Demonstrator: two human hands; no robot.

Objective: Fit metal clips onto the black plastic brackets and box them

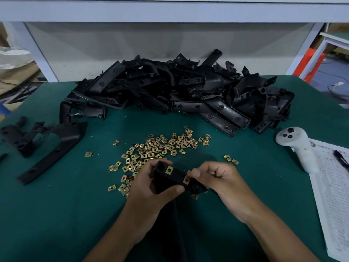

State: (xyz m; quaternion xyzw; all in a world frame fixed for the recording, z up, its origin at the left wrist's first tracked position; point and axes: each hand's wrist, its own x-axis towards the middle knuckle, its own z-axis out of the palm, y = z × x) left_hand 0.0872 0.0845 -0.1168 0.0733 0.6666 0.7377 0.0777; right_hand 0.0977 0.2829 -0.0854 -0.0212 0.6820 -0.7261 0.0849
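Observation:
I hold a black plastic bracket [177, 176] over the green table near its front edge. My left hand [151, 188] grips the bracket's left end, thumb across its lower side. One brass metal clip [169, 170] sits on the bracket's upper edge. My right hand [217, 178] pinches a second clip [187, 179] against the bracket's right end. Several loose brass clips [156, 148] lie scattered on the mat just beyond my hands. A big heap of black brackets [179, 91] fills the back of the table.
Two separate black brackets [49, 142] lie at the left. A white handheld controller [296, 146] and a printed sheet [334, 186] with a black pen [340, 159] lie at the right. A white frame and wall stand behind the green table mat [56, 214].

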